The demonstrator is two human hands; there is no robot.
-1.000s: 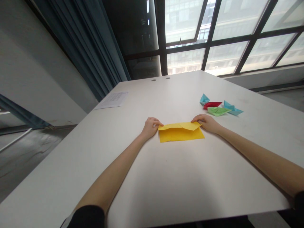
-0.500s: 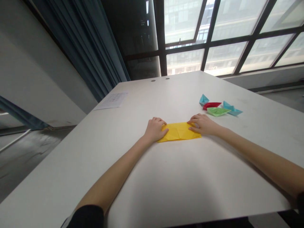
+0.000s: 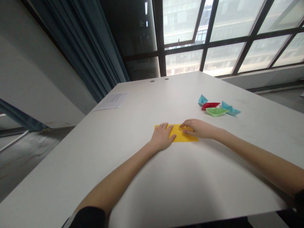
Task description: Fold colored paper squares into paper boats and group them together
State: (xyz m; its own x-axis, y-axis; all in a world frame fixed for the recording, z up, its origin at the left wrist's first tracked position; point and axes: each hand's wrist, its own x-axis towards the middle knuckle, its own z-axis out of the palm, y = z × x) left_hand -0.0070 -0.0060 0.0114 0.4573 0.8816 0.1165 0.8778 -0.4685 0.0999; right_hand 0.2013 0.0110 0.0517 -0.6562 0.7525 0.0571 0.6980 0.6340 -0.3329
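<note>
A folded yellow paper lies flat on the white table, its long side running left to right. My left hand rests on the left part of the paper with its fingers spread, covering much of that end. Over the right part is my right hand, its thumb and fingers apart and their tips at the paper's surface. No grip on the paper shows in either hand.
Beyond my right hand stand folded paper boats: a green one, a red one and two blue ones. A printed sheet lies at the table's left edge. The white table ends near me.
My left hand has moved right, from the paper's left end onto its top, with fingers now spread. My right hand has shifted slightly left. The paper's near face now looks smoother, without the central crease showing.
</note>
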